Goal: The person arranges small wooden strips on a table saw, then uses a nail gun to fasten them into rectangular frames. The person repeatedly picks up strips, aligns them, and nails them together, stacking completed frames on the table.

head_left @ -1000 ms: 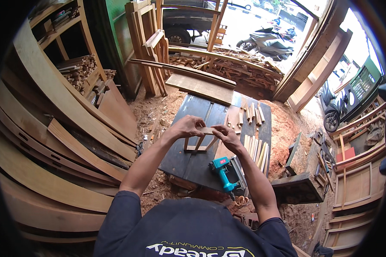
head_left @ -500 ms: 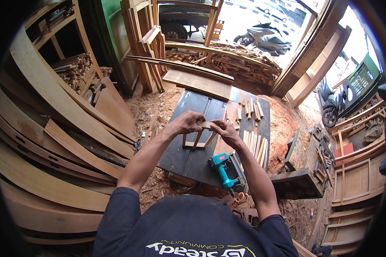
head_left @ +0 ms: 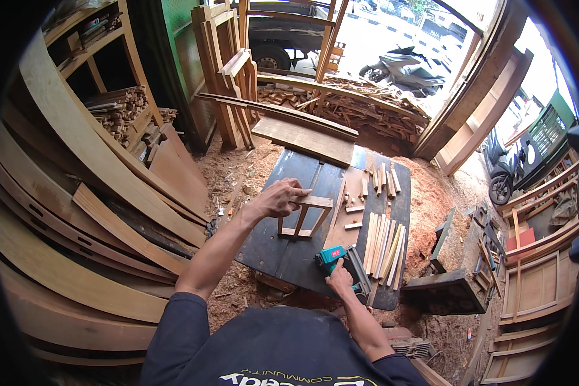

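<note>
A small wooden frame (head_left: 318, 202) with slim uprights stands on the dark tabletop (head_left: 273, 248). My left hand (head_left: 278, 198) is closed on the left end of its top bar, with the index finger lying along the wood. To the right of the frame, near the table's front edge, lies a teal nail gun (head_left: 329, 255) with a long dark magazine. My right hand (head_left: 340, 280) is wrapped round its handle, which the fingers mostly hide.
Long thin wooden strips (head_left: 384, 248) lie side by side on the table's right, with short wooden pieces (head_left: 383, 180) beyond them. A wide plank (head_left: 302, 140) lies across the far edge. Large boards (head_left: 77, 257) lean at left; sawdust (head_left: 424, 206) covers the floor.
My right hand has left the frame's top bar and come down onto the nail gun's handle. My left hand stays at the top bar's left end. The view has shifted slightly.
</note>
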Tool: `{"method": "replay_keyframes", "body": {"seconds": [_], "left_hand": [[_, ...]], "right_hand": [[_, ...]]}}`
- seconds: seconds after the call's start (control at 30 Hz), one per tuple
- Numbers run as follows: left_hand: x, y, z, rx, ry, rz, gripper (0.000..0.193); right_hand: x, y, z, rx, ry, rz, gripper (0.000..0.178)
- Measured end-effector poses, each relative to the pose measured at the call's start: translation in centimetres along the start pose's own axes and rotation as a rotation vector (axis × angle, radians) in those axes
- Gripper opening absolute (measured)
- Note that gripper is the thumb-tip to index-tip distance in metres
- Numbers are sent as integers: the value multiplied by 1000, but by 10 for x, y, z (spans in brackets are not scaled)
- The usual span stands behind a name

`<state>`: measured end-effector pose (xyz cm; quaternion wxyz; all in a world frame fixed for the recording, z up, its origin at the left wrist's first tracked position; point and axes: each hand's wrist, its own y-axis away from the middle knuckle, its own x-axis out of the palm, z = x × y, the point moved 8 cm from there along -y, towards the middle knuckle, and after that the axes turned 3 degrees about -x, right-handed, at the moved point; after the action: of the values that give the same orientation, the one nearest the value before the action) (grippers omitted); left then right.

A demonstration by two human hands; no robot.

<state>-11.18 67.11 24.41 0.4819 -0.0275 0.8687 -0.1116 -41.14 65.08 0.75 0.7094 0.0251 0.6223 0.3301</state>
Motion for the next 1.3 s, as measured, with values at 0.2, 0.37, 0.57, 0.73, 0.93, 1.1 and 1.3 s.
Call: {"method": "replay_keyframes", "body": {"seconds": [0.2, 0.37, 0.57, 0.73, 0.93, 1.1, 1.3], "left_hand": [[-13, 3, 4, -40, 161, -110, 59], [-14, 14, 15, -182, 296, -185, 58], [-10, 22, 19, -234, 400, -209, 68], [-12, 27, 14, -255, 470, -245, 64], [-14, 30, 12, -251, 402, -264, 63], [-11, 28, 15, -243, 406, -267, 60], [-11, 26, 14, -239, 367, -273, 59]], "right_hand": [[0, -6, -12, -88, -85, -133, 85], [-121, 30, -9, -49, -598, 155, 44], [-283, 83, 99, -476, -98, 129, 48], [-361, 82, 171, -555, -71, 90, 33], [-358, 59, 204, -498, -132, 168, 33], [-354, 60, 206, -475, -169, 195, 33], [-354, 57, 210, -479, -108, 186, 30]]}}
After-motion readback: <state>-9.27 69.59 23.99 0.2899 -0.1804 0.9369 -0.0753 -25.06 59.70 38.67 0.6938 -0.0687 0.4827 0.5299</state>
